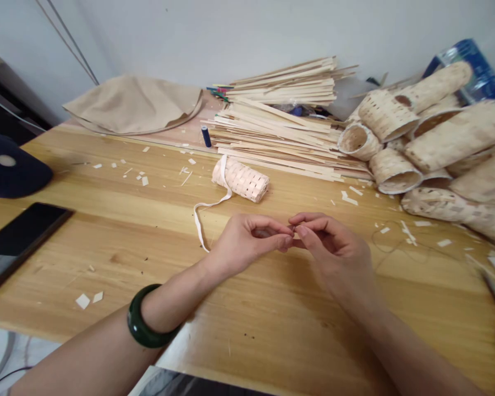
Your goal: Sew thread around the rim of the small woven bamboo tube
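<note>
My left hand (251, 242) and my right hand (338, 247) meet above the wooden table. Thumb and forefinger are pinched together on each, and the fingertips almost touch. Something small and dark shows between them, too tiny to name. To the right of my right hand, a thin dark thread (416, 253) lies in loose loops; whether it runs to my fingers I cannot tell. Just beyond my hands a small woven wood-strip tube (245, 180) rests on its side. A white ribbon (196, 212) wraps its left end and trails over the table.
Wood strips (272, 132) are piled at the back, beside a dark blue thread spool (206, 136). Woven tubes (396, 170) are heaped at the right. A beige cloth (136, 104) lies back left, a phone (22, 242) at the left edge. Wood scraps (82, 301) litter the table (119, 236).
</note>
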Available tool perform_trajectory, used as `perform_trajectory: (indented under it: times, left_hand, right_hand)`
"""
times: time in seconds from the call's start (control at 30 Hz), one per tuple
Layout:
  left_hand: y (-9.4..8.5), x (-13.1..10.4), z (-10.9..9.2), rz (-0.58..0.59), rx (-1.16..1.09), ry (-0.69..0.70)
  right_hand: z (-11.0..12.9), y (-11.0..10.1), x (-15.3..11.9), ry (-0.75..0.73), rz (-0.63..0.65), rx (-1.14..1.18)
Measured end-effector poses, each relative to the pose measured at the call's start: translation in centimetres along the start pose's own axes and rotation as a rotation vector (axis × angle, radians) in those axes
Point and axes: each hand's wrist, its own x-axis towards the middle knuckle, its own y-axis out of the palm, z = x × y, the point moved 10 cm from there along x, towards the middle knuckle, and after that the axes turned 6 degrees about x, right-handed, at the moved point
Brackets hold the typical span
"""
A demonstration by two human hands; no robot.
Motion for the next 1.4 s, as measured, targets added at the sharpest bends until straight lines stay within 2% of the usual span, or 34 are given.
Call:
perform_trajectory:
  times: [0.93,1.4]
  left_hand:
    - [0.03,0.11,-0.10,0.010,0.018,0.004]
    - [0.10,0.21,0.60,0.031,-0.083,-0.063]
  right_hand:
    - [-0.50,0.13,0.24,0.022,0.035,-0.072]
    - [-0.52,0.50,0.36,0.085,0.051,0.087]
